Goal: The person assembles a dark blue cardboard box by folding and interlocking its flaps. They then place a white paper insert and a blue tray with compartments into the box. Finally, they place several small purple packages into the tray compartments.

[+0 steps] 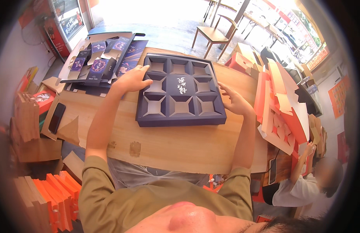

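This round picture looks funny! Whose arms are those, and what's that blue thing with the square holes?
The camera sits on a person's head and looks down, so everything bends at the edges. The arms are that person's own. The left hand and right hand each press one side of a dark blue tray with square pockets around a middle panel. It lies on a wooden table. Flat blue boxes are piled at the far left, orange cardboard on the right, and a phone near the left edge.
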{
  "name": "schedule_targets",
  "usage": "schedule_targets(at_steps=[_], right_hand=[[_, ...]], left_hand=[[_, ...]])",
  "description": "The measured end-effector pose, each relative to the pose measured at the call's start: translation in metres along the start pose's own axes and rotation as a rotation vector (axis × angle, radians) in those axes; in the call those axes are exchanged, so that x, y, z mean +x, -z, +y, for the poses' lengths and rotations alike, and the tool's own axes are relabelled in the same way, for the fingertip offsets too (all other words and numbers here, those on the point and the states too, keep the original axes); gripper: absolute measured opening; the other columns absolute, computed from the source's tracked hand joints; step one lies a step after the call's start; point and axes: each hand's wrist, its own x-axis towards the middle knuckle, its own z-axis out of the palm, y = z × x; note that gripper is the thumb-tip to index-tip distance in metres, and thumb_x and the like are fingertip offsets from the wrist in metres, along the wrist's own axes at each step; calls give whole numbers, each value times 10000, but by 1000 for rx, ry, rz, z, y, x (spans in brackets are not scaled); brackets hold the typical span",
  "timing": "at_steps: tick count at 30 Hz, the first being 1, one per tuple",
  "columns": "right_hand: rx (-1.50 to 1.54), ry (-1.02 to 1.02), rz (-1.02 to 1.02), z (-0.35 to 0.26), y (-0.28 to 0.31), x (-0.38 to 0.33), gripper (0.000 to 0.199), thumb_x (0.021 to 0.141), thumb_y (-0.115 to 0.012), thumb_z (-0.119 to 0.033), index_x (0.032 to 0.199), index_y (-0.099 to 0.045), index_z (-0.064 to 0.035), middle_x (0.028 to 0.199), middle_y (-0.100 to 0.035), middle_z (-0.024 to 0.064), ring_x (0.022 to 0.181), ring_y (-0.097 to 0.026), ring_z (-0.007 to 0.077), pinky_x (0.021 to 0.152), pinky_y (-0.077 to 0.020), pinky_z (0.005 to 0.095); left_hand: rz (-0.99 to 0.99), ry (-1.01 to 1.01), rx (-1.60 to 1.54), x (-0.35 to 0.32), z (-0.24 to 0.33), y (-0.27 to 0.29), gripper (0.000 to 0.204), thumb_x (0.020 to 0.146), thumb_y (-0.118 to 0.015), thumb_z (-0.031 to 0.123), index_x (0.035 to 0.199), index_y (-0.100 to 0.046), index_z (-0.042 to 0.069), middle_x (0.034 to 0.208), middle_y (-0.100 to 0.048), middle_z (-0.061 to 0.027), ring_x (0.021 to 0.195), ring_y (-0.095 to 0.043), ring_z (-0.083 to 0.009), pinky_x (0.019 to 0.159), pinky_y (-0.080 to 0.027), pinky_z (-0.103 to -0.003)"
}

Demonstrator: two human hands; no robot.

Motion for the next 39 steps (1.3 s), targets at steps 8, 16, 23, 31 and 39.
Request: schedule_targets(at_steps=[8,16,23,31,39], right_hand=[[38,32,-8,18,-2,9,777,954,-800,-126,1664,-487,-165,1543,-637,75,1293,-677,277,1103,-525,439],[270,73,60,24,-12,17,655,996,-634,44,1630,-513,-72,1385,-717,137,1061,-745,197,900,-585,334],[283,66,260,44,-32,39,464,1044,-519,-18,1490,-640,28,1006,-751,87,793,-674,111,727,-557,283],[866,102,433,79,-84,57,463,1085,-636,-184,1504,-645,11,952,-698,-12,750,-560,40,670,-461,227],[1052,155,466,46,-82,55,564,1052,-693,-188,1548,-580,54,1012,-727,-5,787,-575,40,701,-456,219]], left_hand=[[9,104,-70,3,1,-5,780,984,-719,357,1619,-433,7,1500,-600,-336,1420,-568,-463,1189,-451,-488],[85,148,29,0,11,6,681,955,-713,306,1517,-545,-38,1268,-723,-337,1250,-678,-470,1097,-524,-497],[196,162,6,-5,20,15,609,947,-694,312,1420,-630,-67,1217,-756,-295,1193,-717,-437,1055,-561,-513],[205,146,-537,9,3,3,657,965,-746,256,1503,-596,-89,1005,-792,-162,696,-711,-167,609,-562,-341],[78,219,-546,15,-12,-4,598,994,-717,270,1474,-632,-77,793,-709,-68,578,-628,-127,519,-486,-314]])
